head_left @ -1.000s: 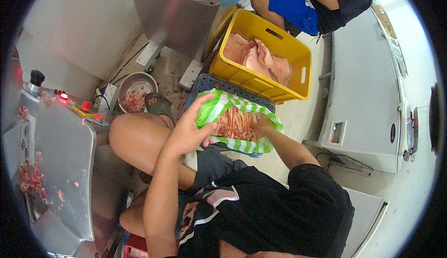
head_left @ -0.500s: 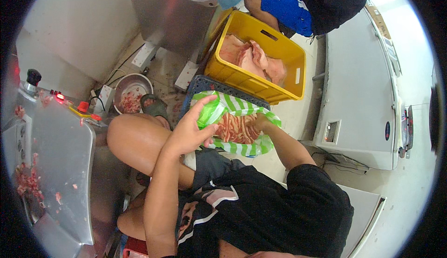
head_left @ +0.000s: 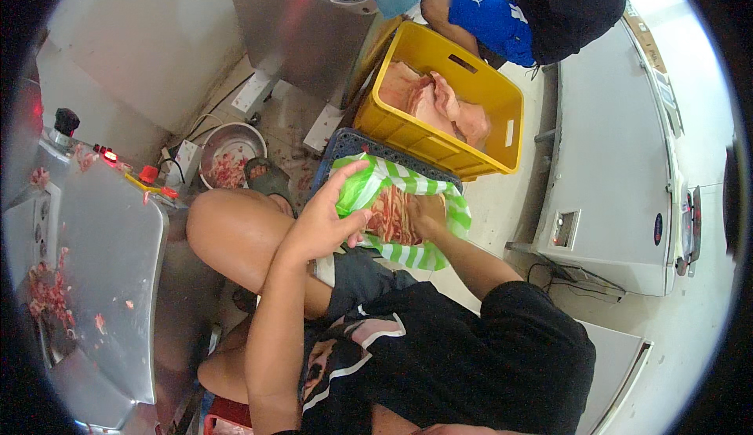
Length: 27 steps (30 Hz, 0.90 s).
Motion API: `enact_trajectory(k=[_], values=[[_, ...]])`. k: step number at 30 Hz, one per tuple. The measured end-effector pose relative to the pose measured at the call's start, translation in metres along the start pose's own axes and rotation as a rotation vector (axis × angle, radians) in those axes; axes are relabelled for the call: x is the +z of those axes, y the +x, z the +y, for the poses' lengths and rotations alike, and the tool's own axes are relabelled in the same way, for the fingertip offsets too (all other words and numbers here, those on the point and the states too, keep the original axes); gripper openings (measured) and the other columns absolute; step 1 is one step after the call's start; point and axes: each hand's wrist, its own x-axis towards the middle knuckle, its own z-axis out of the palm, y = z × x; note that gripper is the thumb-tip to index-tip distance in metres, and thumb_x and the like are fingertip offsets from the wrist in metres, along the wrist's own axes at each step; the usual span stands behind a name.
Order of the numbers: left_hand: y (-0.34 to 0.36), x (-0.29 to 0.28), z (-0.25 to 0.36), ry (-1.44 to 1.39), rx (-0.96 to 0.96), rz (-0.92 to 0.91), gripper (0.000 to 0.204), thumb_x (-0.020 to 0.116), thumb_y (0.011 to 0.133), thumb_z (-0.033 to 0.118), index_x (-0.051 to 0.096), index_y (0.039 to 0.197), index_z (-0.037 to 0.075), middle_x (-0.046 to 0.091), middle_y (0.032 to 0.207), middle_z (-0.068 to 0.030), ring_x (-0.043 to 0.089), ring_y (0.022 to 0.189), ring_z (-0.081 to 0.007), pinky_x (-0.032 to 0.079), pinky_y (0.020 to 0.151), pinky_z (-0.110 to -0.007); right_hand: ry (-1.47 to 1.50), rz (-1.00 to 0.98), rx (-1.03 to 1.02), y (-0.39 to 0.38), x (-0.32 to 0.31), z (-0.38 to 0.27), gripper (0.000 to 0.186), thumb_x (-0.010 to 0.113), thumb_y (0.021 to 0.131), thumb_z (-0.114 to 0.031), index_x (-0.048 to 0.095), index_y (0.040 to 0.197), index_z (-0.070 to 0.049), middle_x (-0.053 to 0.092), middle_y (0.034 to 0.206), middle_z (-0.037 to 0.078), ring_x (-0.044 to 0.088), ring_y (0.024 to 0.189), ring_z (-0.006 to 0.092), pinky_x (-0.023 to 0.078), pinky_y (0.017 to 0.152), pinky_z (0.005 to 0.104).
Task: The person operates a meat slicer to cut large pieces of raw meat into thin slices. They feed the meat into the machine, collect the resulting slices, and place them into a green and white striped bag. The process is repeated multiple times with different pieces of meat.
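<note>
A green-and-white striped plastic bag [head_left: 427, 254] holds sliced red-and-white meat [head_left: 389, 214]. At its left edge my left hand [head_left: 329, 215] holds the plastic, index finger and thumb stretched apart over it. My right hand [head_left: 423, 215] reaches into the bag against the right part of the meat, fingertips hidden. The bag lies at the near side of a dark blue plastic slatted base [head_left: 345, 138]. Just beyond, a yellow crate [head_left: 439, 141] contains large pale slabs of meat [head_left: 435, 105].
A steel machine [head_left: 110, 294] with knobs and scraps stands left. A metal bowl of scraps [head_left: 227, 156] lies beside my sandalled foot. Another steel cabinet [head_left: 290, 43] stands behind. A co-worker in blue shorts [head_left: 486, 11] sits at the top. A white chest freezer [head_left: 604, 160] is right.
My right hand has moved down and to the left within the bag, and more of its back shows over the meat. My left hand stays on the bag's edge.
</note>
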Motion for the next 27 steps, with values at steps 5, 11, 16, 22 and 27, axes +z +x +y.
enact_trajectory(k=[5,11,16,22,27], values=[[0.001,-0.001,0.004,-0.180,0.059,-0.010,0.074,0.063,0.088,-0.005,0.032,0.154,0.009,0.062,0.101,-0.0079,0.056,0.058,-0.0117,0.052,0.055,-0.027,-0.096,0.191,-0.154,-0.009,0.023,-0.039,0.052,0.048,0.099,-0.050,0.059,0.134,-0.013,0.067,0.117,0.023,0.062,0.111,0.0425,0.044,0.096,0.0592],[-0.005,0.000,0.001,-0.350,0.140,-0.085,0.081,0.067,0.085,0.000,0.028,0.155,0.007,0.064,0.112,-0.0112,0.057,0.058,-0.0143,0.055,0.061,-0.030,-0.254,0.225,-0.256,0.000,0.019,-0.035,0.046,0.043,0.102,-0.046,0.059,0.130,-0.015,0.067,0.121,0.020,0.066,0.105,0.0386,0.048,0.093,0.0543],[-0.019,-0.005,0.001,-0.342,0.157,-0.143,0.075,0.063,0.090,-0.005,0.027,0.155,0.007,0.061,0.129,-0.0137,0.059,0.066,-0.0136,0.058,0.072,-0.034,0.182,-0.351,-0.397,0.001,-0.047,-0.008,0.068,0.059,0.096,-0.045,0.039,0.153,-0.014,0.040,0.156,0.021,0.043,0.141,0.0345,0.032,0.117,0.0477],[-0.016,0.010,0.017,-0.236,0.189,-0.154,0.071,0.064,0.090,-0.003,0.031,0.153,0.006,0.062,0.127,-0.0141,0.063,0.072,-0.0142,0.058,0.074,-0.033,-1.078,-1.270,-0.196,-0.032,-0.128,0.021,0.074,0.070,0.085,-0.050,0.053,0.145,-0.011,0.059,0.139,0.021,0.054,0.129,0.0382,0.043,0.108,0.0467],[-0.021,0.022,0.042,0.253,0.110,0.048,0.060,0.065,0.091,0.001,0.041,0.146,0.002,0.064,0.123,-0.0152,0.069,0.087,-0.0168,0.056,0.085,-0.035,-0.812,-0.874,-0.358,-0.061,-0.274,-0.099,0.069,0.071,0.086,-0.045,0.055,0.142,-0.009,0.063,0.133,0.020,0.060,0.122,0.0369,0.046,0.103,0.0484]])
